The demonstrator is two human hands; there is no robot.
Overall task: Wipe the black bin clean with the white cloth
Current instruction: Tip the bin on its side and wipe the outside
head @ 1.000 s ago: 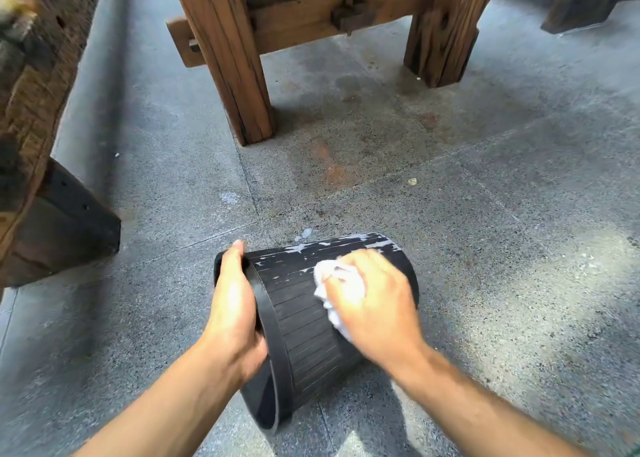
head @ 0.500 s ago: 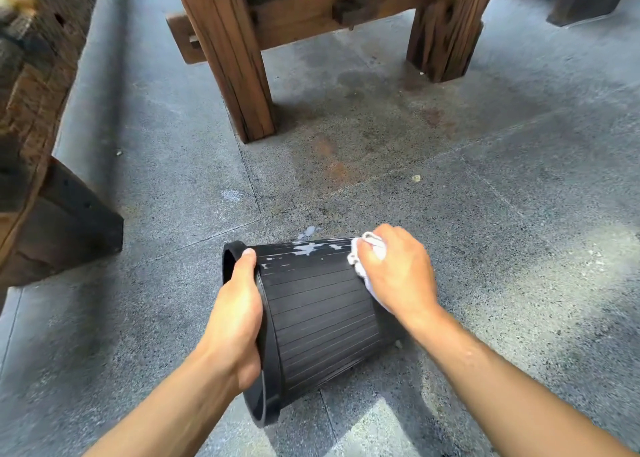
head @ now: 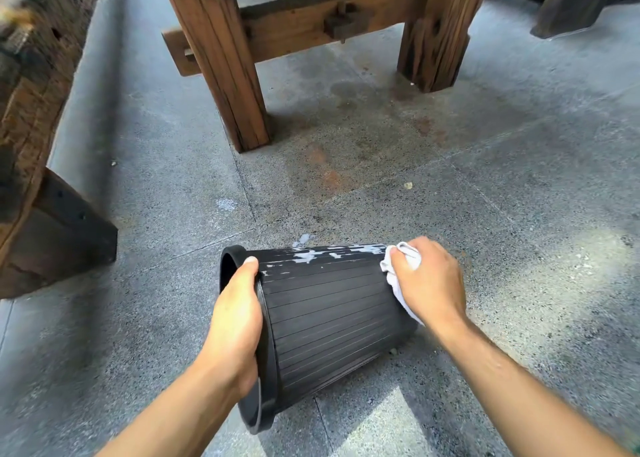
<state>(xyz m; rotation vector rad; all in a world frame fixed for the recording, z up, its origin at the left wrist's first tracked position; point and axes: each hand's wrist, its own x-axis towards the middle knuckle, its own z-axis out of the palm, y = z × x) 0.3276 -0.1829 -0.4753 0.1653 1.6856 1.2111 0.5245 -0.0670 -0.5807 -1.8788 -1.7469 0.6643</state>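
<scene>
A black ribbed bin [head: 329, 314] lies on its side on the stone floor, its open rim toward the left and its base toward the right. White smears streak its upper side. My left hand [head: 239, 321] grips the rim, thumb over the top edge. At the base end of the bin, my right hand [head: 429, 283] presses the crumpled white cloth [head: 398, 276] against the wall. Most of the cloth is hidden under that hand.
Thick wooden table legs [head: 221, 58] and a crossbeam [head: 325, 23] stand just beyond the bin. A rough timber bench [head: 38, 137] with a dark base runs along the left. The grey speckled floor [head: 519, 196] has rust stains and a small white smear.
My right hand has slid the cloth along the bin from its middle to the base end. The bin has turned so that more of its side shows. My left hand keeps its hold on the rim.
</scene>
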